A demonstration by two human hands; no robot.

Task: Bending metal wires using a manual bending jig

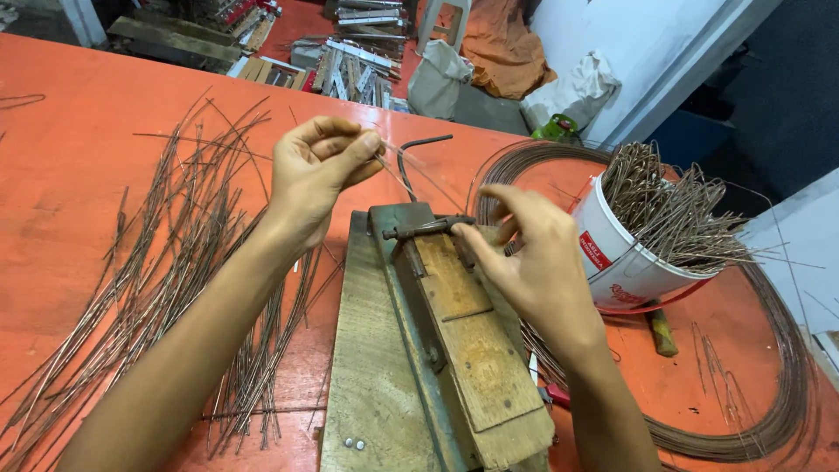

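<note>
My left hand (316,170) is raised above the orange table (79,105), pinching a thin straight wire (409,171) between thumb and fingers. The wire slants down to the right toward my right hand (524,255), whose fingers close on its other end beside a metal pin (428,229) on a wooden bending jig (454,332). A curved metal handle (418,147) rises behind the jig.
Several cut straight wires (166,262) lie spread at the left. A white bucket (616,253) full of bent wire pieces leans at the right, inside a large wire coil (778,393). Metal scrap and bags lie on the floor beyond the table.
</note>
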